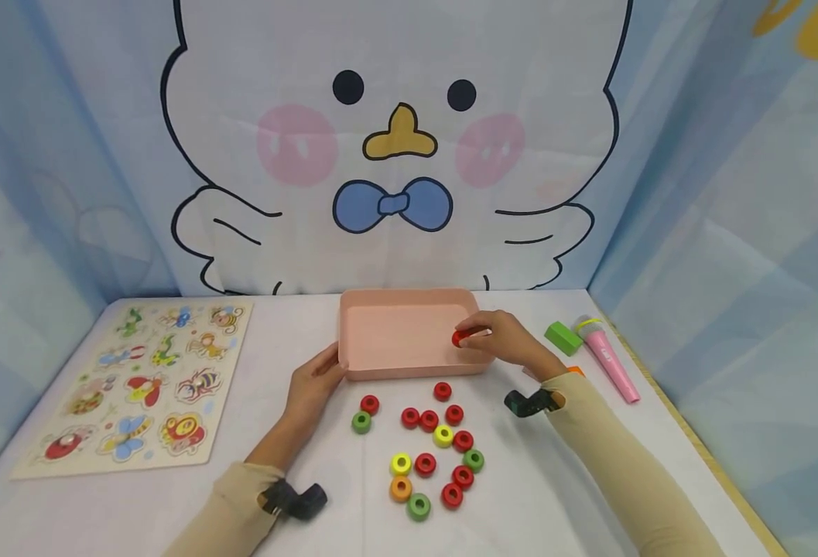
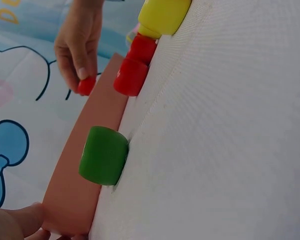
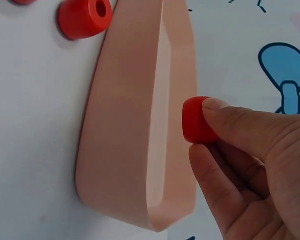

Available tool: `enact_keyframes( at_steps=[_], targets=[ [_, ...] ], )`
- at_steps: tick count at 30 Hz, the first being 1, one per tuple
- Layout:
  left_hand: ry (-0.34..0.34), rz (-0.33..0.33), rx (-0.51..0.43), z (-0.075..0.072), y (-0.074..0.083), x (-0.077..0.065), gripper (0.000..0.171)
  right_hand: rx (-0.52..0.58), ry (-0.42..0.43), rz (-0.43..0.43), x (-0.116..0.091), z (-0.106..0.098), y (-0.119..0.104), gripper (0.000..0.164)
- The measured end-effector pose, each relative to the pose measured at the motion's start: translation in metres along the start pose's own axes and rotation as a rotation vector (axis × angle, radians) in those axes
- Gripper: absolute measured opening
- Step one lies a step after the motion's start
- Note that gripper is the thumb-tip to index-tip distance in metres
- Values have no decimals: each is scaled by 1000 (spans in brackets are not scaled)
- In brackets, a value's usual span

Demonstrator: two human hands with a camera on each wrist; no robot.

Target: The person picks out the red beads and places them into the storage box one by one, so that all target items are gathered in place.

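Note:
My right hand point(image 1: 504, 337) pinches a red bead point(image 3: 198, 120) between thumb and fingers, over the right end of a shallow pink tray point(image 1: 412, 372). In the right wrist view the bead is level with the tray's rim or above it. At the tray's front left corner my left hand point(image 1: 314, 387) grips the wall, thumb and fingers point(image 2: 20, 220) on either side of the corner. Several loose beads lie in front of the tray, among them a green bead point(image 1: 361, 422), a yellow bead point(image 1: 443, 443), an orange bead point(image 1: 392, 489) and mostly red ones.
A board with insect pictures point(image 1: 193, 329) lies on the left of the white table. Right of the tray are a green block point(image 1: 563, 338) and a pink toy microphone point(image 1: 610, 362), with an orange piece point(image 1: 576, 370) partly behind the right wrist. A printed curtain point(image 1: 395, 255) hangs behind the tray.

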State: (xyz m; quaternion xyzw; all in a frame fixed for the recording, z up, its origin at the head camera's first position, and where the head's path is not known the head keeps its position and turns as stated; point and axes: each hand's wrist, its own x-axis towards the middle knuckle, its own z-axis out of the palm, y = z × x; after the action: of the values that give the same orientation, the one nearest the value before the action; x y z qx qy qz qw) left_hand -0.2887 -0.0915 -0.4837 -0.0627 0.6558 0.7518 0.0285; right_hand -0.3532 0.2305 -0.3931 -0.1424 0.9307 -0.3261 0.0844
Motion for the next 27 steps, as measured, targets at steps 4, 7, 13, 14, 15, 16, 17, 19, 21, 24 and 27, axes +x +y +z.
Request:
enact_keyframes(
  at_steps=[4,7,13,14,15,16,17,19,21,24,27],
  targets=[
    [5,27,-23,0,0,0,54,-3,14,22,15,0,-4,31],
    [12,22,-17,0,0,1,54,-4,21,40,26,0,-4,30],
    [16,42,-14,1,-2,1,53,-34,27,18,47,1,2,29],
    [17,46,-9,1,-2,1,53,-34,26,16,49,1,2,29],
    [18,48,-5,1,-2,1,53,-37,25,12,51,2,2,29],
    [19,48,4,1,-2,1,52,-40,23,8,54,2,3,29],
    [22,49,7,1,-2,1,52,-42,24,6,56,3,3,29],
    [26,49,20,1,-2,1,52,-45,23,9,61,5,4,29],
    [28,50,20,1,-2,1,52,-54,24,20,67,7,6,29],
    [32,57,23,1,-2,1,52,-54,21,69,75,9,8,29],
    [36,52,25,1,-1,1,52,-61,11,104,81,9,9,29]
  ],
)
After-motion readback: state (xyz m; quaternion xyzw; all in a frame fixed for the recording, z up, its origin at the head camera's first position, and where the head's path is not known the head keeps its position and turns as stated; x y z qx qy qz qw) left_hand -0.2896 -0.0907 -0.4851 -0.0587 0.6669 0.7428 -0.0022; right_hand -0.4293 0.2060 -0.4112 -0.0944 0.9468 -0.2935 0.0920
